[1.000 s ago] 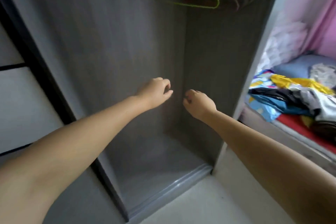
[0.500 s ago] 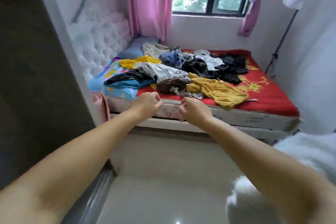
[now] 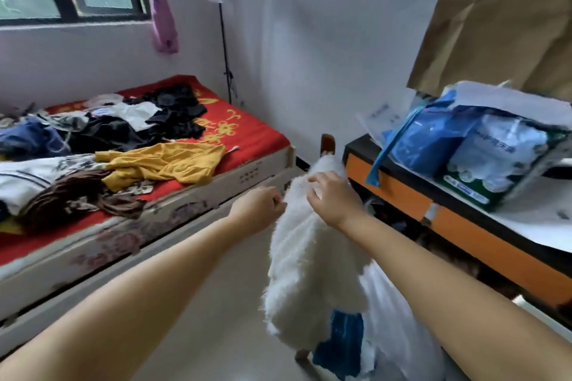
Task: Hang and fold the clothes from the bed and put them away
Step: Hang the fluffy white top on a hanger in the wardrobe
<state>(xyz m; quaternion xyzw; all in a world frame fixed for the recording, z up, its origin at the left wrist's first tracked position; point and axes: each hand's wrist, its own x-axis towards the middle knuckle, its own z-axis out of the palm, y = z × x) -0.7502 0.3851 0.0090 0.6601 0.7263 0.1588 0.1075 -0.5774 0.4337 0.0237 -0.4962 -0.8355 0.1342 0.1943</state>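
Hidden/unclear: the white fluffy garment (image 3: 312,260) is draping over something, likely a chair back; only a dark wooden tip (image 3: 327,143) is showing above it and a leg near the floor. A blue cloth (image 3: 343,337) is lying partly under it. The left hand (image 3: 258,209) is touching the garment's left edge with curled fingers; whether they are pinching the fabric cannot be told. The right hand (image 3: 332,195) is resting on top of the garment, fingers bent into the pile, apparently gripping it.

Counts: two hands, one fluffy garment, one bed (image 3: 253,170), one heap of clothes (image 3: 102,145) lying on its red sheet, including a yellow top (image 3: 167,162).

Room: pale floor, white walls, window at upper left, orange-fronted desk (image 3: 464,226) at right carrying plastic packages (image 3: 470,151), edge cut off
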